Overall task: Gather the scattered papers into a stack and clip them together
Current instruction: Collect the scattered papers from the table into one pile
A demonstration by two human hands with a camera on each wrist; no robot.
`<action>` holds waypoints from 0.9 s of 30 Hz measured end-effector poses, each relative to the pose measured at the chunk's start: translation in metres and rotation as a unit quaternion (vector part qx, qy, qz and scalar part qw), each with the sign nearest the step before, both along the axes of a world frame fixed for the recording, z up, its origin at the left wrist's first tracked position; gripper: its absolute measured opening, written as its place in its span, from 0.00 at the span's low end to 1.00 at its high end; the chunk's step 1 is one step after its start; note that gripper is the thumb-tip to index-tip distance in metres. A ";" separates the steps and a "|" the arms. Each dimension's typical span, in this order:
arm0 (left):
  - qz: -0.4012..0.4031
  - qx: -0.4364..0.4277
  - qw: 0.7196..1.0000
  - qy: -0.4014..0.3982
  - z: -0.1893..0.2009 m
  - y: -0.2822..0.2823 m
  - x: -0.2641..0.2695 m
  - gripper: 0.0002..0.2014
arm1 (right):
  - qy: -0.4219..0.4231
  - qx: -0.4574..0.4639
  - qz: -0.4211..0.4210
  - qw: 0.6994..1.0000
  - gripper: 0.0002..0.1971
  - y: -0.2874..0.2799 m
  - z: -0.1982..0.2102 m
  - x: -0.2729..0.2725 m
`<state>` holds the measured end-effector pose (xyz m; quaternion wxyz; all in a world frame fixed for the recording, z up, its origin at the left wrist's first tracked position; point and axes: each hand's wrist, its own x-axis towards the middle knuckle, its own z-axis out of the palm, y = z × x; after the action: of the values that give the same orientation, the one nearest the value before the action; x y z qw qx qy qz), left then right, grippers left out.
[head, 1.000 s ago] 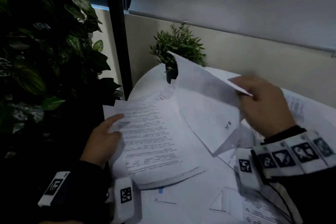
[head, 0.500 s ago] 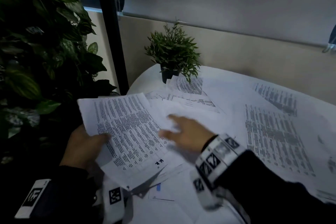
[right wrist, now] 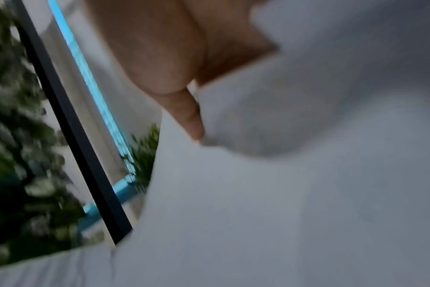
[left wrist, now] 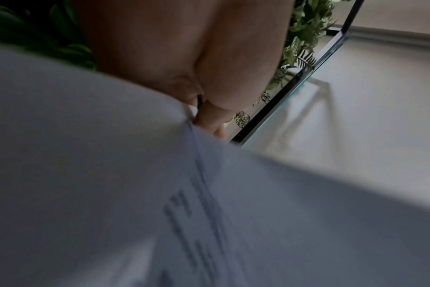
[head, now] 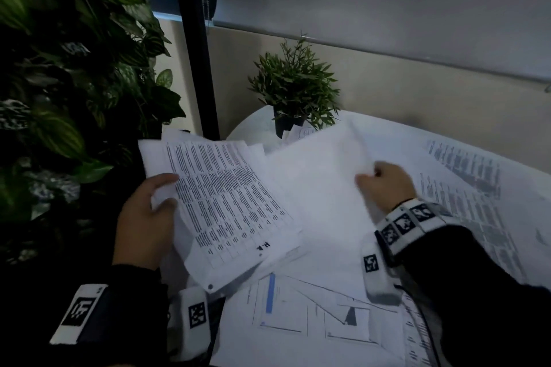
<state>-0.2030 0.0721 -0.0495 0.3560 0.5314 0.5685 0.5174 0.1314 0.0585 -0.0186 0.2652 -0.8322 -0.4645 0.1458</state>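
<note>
My left hand point(head: 155, 205) grips a stack of printed papers point(head: 226, 205) by its left edge, thumb on top, holding it tilted above the table. My right hand point(head: 378, 185) pinches the right edge of a blank white sheet point(head: 316, 188) and holds it lifted just right of the stack. In the left wrist view the thumb point(left wrist: 209, 116) presses on printed paper point(left wrist: 197, 213). The right wrist view has the thumb point(right wrist: 187, 116) on the curled sheet point(right wrist: 282, 174). More printed sheets point(head: 465, 197) lie spread on the table. No clip is visible.
A small potted plant point(head: 293, 92) stands at the back of the round white table point(head: 253, 125). A large leafy plant point(head: 65, 68) fills the left side beside a black post point(head: 193, 45). A sheet with a chart point(head: 310, 313) lies near me.
My right hand went from reaching flat over the papers to gripping a blank sheet and lifting it. The stack in my left hand has stayed about where it was.
</note>
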 end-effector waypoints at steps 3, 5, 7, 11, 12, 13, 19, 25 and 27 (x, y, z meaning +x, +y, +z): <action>-0.004 0.039 0.999 0.008 0.013 -0.002 0.005 0.18 | -0.039 0.218 -0.025 0.975 0.07 -0.018 0.040 -0.013; -0.034 0.061 0.998 -0.006 0.030 -0.006 0.020 0.17 | -0.058 0.283 0.055 0.956 0.11 -0.030 0.058 -0.047; -0.088 0.087 0.991 -0.051 0.042 -0.014 0.042 0.12 | -0.014 0.234 0.198 0.952 0.14 -0.043 0.060 -0.095; -0.219 0.065 0.959 -0.169 0.049 -0.034 0.072 0.14 | 0.092 0.144 0.374 0.911 0.16 -0.060 0.041 -0.158; -0.216 0.061 0.958 -0.177 0.046 -0.035 0.076 0.13 | 0.098 0.144 0.395 0.902 0.16 -0.062 0.035 -0.158; -0.201 0.069 0.961 -0.174 0.044 -0.035 0.076 0.07 | 0.117 0.143 0.402 0.897 0.16 -0.063 0.031 -0.152; -0.239 0.137 0.945 -0.177 0.052 -0.032 0.070 0.18 | 0.263 0.215 0.135 0.931 0.37 -0.083 0.023 -0.065; -0.215 0.214 0.927 -0.223 0.066 -0.040 0.078 0.27 | 0.342 0.320 0.143 0.872 0.27 -0.094 0.037 -0.021; -0.199 0.220 0.932 -0.207 0.061 -0.043 0.085 0.19 | 0.328 0.365 0.162 0.856 0.15 -0.099 0.044 -0.023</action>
<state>-0.1184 0.0292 0.0117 0.4357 0.5794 0.2372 0.6467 0.1084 -0.0409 0.0250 0.6595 -0.4925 -0.4988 0.2715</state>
